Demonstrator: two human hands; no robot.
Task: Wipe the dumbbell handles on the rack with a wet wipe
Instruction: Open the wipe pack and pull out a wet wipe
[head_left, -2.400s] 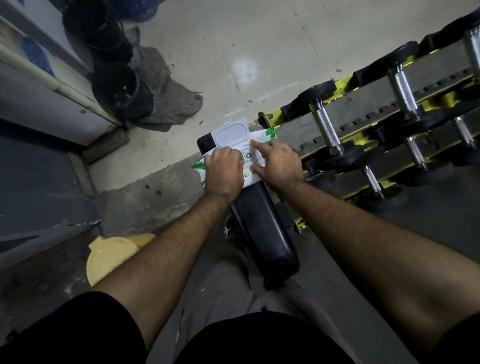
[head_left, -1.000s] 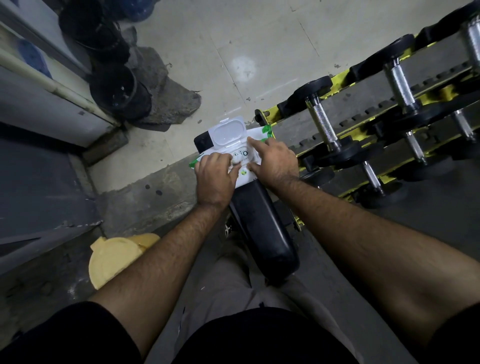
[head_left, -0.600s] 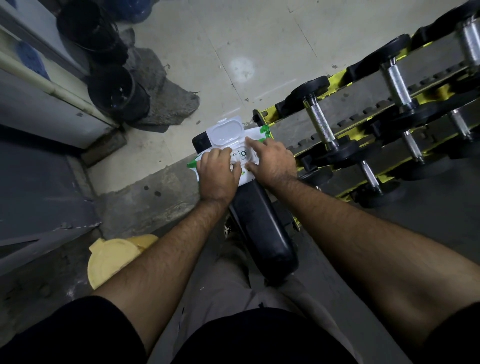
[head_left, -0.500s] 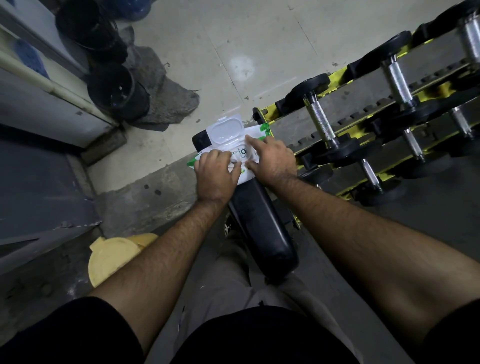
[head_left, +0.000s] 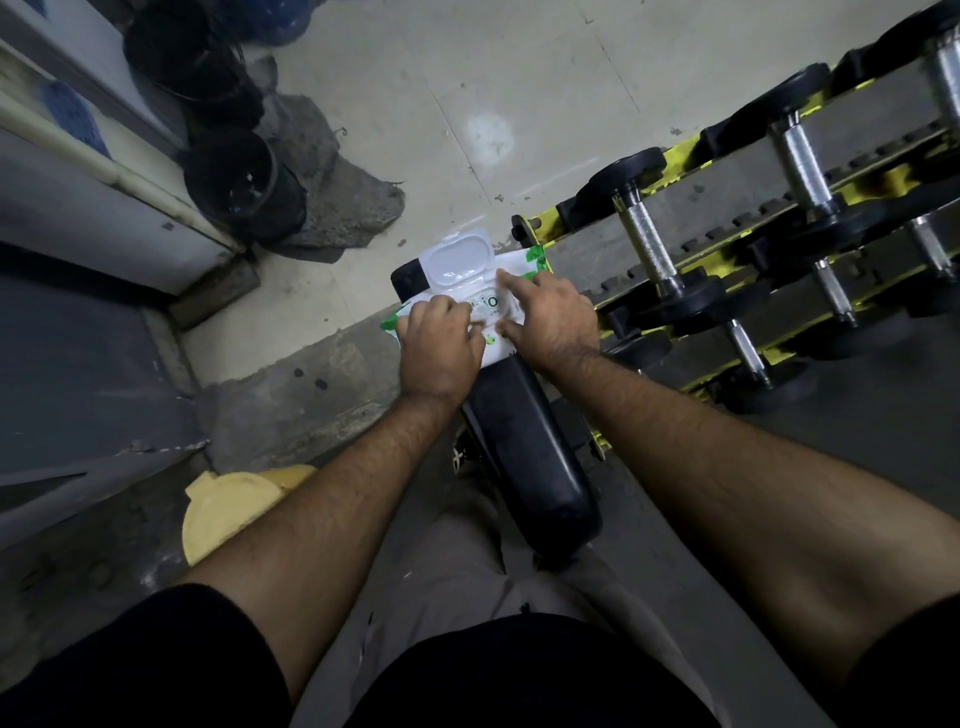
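A white and green wet wipe pack (head_left: 519, 262) lies on the far end of a black padded bench (head_left: 524, 447), its white flip lid (head_left: 460, 260) standing open. My left hand (head_left: 439, 348) rests on the pack with its fingers curled down at the opening; what the fingertips hold is hidden. My right hand (head_left: 553, 319) presses the pack with a straight index finger and thumb. To the right, the yellow and grey rack (head_left: 587, 254) carries dumbbells with chrome handles, the nearest handle (head_left: 647, 244) just beyond my right hand.
More dumbbell handles (head_left: 795, 161) run along the rack to the right, with smaller ones (head_left: 745, 351) on lower tiers. Black buckets (head_left: 244, 187) stand at the wall on the left. A yellow lid (head_left: 228, 509) lies on the floor by my left arm.
Both hands have stayed on the pack with the lid open. My left fingers have worked slightly at the opening; nothing has come out of it.
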